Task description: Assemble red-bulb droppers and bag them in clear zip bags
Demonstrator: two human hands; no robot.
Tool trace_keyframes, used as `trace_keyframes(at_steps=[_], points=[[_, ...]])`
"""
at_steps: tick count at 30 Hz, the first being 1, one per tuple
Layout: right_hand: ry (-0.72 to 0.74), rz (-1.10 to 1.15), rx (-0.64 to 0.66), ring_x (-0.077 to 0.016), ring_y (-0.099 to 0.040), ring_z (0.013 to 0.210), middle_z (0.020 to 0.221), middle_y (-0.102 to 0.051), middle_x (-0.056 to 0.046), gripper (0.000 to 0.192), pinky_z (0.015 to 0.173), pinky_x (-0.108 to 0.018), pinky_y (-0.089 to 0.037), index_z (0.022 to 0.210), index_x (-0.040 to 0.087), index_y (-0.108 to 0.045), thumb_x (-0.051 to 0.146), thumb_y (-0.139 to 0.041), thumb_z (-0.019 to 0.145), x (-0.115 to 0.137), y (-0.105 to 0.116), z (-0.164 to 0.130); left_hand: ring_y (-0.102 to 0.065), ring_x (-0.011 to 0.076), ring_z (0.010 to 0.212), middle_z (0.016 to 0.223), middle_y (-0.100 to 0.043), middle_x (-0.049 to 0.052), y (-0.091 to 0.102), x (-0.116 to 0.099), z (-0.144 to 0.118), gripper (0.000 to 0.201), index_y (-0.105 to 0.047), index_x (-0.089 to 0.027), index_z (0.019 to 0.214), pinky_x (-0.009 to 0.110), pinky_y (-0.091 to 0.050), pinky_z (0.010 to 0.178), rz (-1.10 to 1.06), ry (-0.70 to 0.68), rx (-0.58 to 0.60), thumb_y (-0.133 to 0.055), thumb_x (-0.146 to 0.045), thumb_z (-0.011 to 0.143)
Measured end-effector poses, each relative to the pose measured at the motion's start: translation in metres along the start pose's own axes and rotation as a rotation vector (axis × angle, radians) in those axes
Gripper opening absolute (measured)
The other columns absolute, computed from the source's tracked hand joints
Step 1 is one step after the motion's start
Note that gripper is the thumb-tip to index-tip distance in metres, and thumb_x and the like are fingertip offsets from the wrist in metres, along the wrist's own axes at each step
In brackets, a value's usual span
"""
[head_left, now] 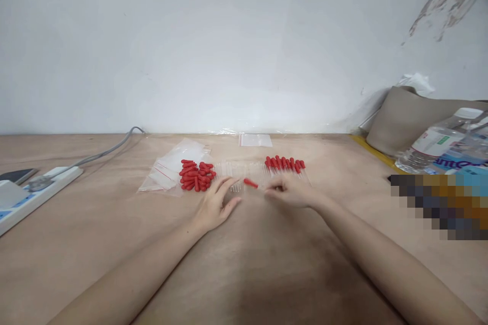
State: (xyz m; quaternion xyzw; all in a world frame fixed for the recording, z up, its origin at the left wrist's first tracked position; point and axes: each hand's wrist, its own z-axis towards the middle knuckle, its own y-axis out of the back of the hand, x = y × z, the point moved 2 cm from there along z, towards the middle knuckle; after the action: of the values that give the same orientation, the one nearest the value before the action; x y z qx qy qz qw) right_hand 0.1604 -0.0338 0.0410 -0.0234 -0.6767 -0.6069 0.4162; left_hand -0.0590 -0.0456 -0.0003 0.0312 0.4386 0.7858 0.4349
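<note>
My right hand [287, 190] is closed in a pinch on the clear tube of a dropper, whose red rubber bulb [250, 183] points left between my hands. My left hand [217, 205] rests low over the table with its fingers apart, holding nothing. Just beyond its fingertips lie several clear glass tubes [235, 186] side by side. Left of them sits a pile of loose red rubber bulbs [196, 175]. Behind my right hand lies a row of droppers with red bulbs fitted [284, 162], their tubes toward me and partly hidden by the hand.
Clear plastic bags [160, 175] lie beside the bulb pile, and a small bag [255, 140] lies by the wall. At left is a power strip [49, 183] with a grey cable. A grey-brown container [392, 122] and plastic bottles [430, 150] stand at right.
</note>
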Motion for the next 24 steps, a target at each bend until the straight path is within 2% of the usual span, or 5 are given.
trace_keyframes(at_steps=[5,7,13,17,24], points=[[-0.463,0.022,-0.523,-0.0138,-0.057,0.066,0.072,-0.065,-0.003,0.024,0.058,-0.021,-0.038,0.077,0.015,-0.066,0.035,-0.052,0.073,-0.067,0.047,-0.006,-0.053,0.0153,0.083,0.108,-0.047,0.007,-0.003,0.003,-0.001,0.035,-0.045,-0.022,0.116,0.028,-0.049,0.07,-0.061,0.078,0.104,-0.05,-0.025,0.081],[-0.603,-0.101,-0.611,-0.0153,-0.058,0.07,0.076,-0.066,-0.006,0.023,0.06,-0.022,-0.039,0.083,0.014,-0.065,0.031,-0.053,0.072,-0.09,0.055,-0.007,-0.053,0.0139,0.078,0.108,-0.047,0.007,-0.004,0.003,-0.001,0.032,-0.047,-0.022,0.113,0.026,-0.048,0.066,-0.074,0.079,0.14,-0.05,-0.024,0.081],[-0.683,-0.258,-0.497,-0.0194,-0.059,0.079,0.086,-0.066,-0.012,0.029,0.063,-0.023,-0.039,0.092,0.012,-0.063,0.031,-0.053,0.072,-0.119,0.043,-0.003,-0.051,0.0147,0.081,0.107,-0.047,0.006,-0.003,0.002,0.0,0.029,-0.05,-0.022,0.109,0.026,-0.048,0.066,-0.084,0.077,0.156,-0.05,-0.022,0.08],[-0.669,-0.303,-0.439,-0.0191,-0.059,0.079,0.085,-0.066,-0.01,0.028,0.062,-0.023,-0.039,0.09,0.013,-0.063,0.032,-0.054,0.07,-0.119,0.038,-0.003,-0.05,0.0129,0.075,0.105,-0.047,0.006,-0.004,0.003,0.0,0.026,-0.052,-0.021,0.106,0.026,-0.047,0.064,-0.076,0.081,0.185,-0.05,-0.021,0.08],[-0.651,-0.272,-0.471,-0.0159,-0.057,0.068,0.074,-0.064,-0.005,0.022,0.055,-0.023,-0.036,0.071,0.018,-0.06,0.04,-0.055,0.068,-0.107,0.036,-0.003,-0.051,0.0135,0.078,0.105,-0.046,0.006,-0.004,0.003,0.001,0.022,-0.054,-0.021,0.101,0.026,-0.047,0.066,-0.08,0.076,0.203,-0.05,-0.02,0.08]])
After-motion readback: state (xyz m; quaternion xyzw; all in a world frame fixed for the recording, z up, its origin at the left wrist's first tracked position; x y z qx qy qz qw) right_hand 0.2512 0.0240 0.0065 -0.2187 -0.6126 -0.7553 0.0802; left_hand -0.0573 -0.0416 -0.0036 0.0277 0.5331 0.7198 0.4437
